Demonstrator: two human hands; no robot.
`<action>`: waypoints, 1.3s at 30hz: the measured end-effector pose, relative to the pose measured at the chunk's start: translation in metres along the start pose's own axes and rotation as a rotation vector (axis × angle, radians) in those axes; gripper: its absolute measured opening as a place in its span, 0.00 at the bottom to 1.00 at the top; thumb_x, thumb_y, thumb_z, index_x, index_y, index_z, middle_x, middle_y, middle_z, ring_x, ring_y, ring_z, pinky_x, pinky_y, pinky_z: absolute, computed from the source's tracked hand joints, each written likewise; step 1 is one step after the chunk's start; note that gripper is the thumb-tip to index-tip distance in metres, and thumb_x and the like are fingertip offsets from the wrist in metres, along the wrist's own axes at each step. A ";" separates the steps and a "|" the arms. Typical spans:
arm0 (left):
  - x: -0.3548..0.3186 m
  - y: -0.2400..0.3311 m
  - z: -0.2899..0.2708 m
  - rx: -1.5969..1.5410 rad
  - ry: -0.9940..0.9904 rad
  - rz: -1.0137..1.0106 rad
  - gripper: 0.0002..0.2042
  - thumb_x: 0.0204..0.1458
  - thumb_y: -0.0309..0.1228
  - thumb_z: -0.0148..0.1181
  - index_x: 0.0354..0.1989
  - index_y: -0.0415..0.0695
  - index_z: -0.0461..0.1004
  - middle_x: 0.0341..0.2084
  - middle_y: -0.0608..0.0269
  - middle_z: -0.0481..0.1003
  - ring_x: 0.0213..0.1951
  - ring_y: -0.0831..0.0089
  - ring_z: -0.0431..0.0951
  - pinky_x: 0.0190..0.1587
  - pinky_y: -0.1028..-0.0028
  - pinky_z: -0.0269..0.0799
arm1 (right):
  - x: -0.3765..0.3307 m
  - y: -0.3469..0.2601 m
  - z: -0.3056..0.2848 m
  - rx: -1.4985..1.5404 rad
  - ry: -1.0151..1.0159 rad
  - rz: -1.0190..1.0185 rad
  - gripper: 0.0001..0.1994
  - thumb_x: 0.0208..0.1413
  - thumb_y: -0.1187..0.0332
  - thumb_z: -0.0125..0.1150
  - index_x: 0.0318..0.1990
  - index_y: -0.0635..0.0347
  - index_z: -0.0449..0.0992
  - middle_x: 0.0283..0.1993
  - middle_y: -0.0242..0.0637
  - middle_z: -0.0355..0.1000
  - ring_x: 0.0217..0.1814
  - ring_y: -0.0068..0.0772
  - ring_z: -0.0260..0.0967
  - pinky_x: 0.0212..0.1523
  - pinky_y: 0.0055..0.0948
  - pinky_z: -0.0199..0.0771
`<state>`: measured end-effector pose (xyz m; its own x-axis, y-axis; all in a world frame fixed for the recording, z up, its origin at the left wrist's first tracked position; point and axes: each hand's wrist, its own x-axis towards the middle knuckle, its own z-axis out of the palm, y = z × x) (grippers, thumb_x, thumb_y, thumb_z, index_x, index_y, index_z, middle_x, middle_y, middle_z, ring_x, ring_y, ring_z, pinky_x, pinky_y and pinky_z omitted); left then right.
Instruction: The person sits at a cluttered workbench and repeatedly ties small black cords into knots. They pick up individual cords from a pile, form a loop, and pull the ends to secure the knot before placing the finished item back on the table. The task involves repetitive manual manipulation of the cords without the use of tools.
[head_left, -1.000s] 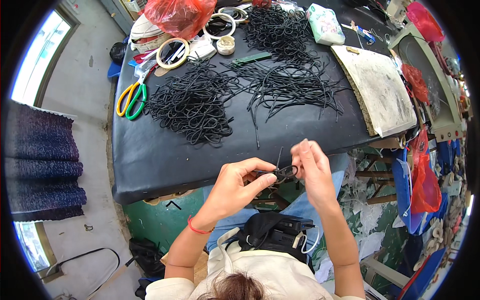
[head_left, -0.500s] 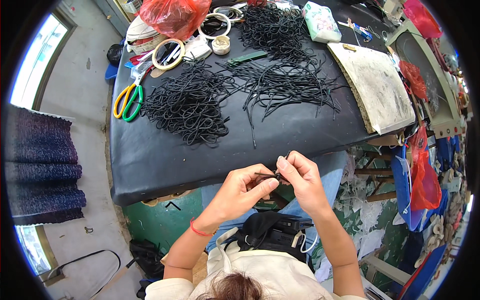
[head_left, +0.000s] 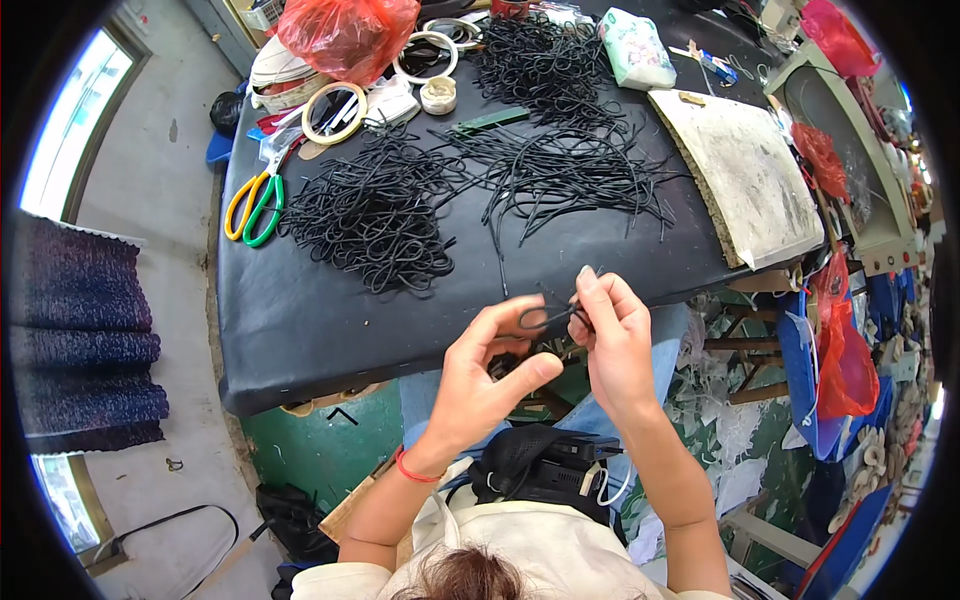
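A thin black cord (head_left: pixel 532 318) hangs in a loop from my right hand (head_left: pixel 612 340), whose thumb and fingers pinch it just in front of the table's near edge. Close on its left is my left hand (head_left: pixel 490 365), thumb and fingers spread apart, with the loop near its fingertips. Beyond my hands lie heaps of similar black cord: a looped pile (head_left: pixel 375 215) on the left, straighter strands (head_left: pixel 575 180) in the middle, and a tangled pile (head_left: pixel 545 65) farther back.
Scissors (head_left: pixel 262 205) with yellow and green handles rest at the left of the black table (head_left: pixel 300 335). Tape rings (head_left: pixel 335 112), a red plastic bag (head_left: pixel 350 35) and a small tub (head_left: pixel 438 95) stand behind. A stained pale board (head_left: pixel 745 175) and a tissue pack (head_left: pixel 637 50) are at right.
My left hand has let go of the cord and its fingers have spread. My right hand keeps its pinch, slightly higher, and the cord now shows as an open loop.
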<state>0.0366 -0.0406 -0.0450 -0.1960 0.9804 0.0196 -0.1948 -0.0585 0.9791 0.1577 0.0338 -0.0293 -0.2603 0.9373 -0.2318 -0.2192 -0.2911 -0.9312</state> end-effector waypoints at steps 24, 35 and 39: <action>0.010 0.014 0.002 -0.303 -0.110 -0.315 0.08 0.54 0.29 0.54 0.30 0.36 0.74 0.23 0.65 0.75 0.28 0.83 0.72 0.34 0.82 0.67 | -0.002 -0.003 0.000 -0.035 -0.236 0.061 0.14 0.60 0.63 0.48 0.26 0.60 0.69 0.19 0.21 0.59 0.20 0.09 0.53 0.19 0.14 0.56; 0.005 0.000 0.003 -0.429 -0.059 -0.304 0.07 0.54 0.27 0.54 0.35 0.36 0.73 0.27 0.63 0.75 0.31 0.81 0.73 0.36 0.81 0.70 | 0.001 -0.007 -0.005 0.015 -0.287 0.158 0.12 0.60 0.61 0.48 0.32 0.59 0.70 0.26 0.25 0.66 0.25 0.11 0.60 0.26 0.13 0.61; 0.009 0.004 0.007 -0.614 0.203 -0.269 0.08 0.52 0.25 0.56 0.40 0.36 0.71 0.31 0.60 0.74 0.34 0.75 0.76 0.39 0.78 0.74 | -0.003 -0.006 -0.022 -0.220 -0.110 0.003 0.18 0.63 0.57 0.41 0.47 0.64 0.68 0.39 0.35 0.70 0.39 0.23 0.68 0.39 0.21 0.66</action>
<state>0.0403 -0.0308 -0.0393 -0.2290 0.9247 -0.3042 -0.7575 0.0270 0.6522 0.1804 0.0372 -0.0292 -0.3645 0.9063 -0.2139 -0.0115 -0.2341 -0.9721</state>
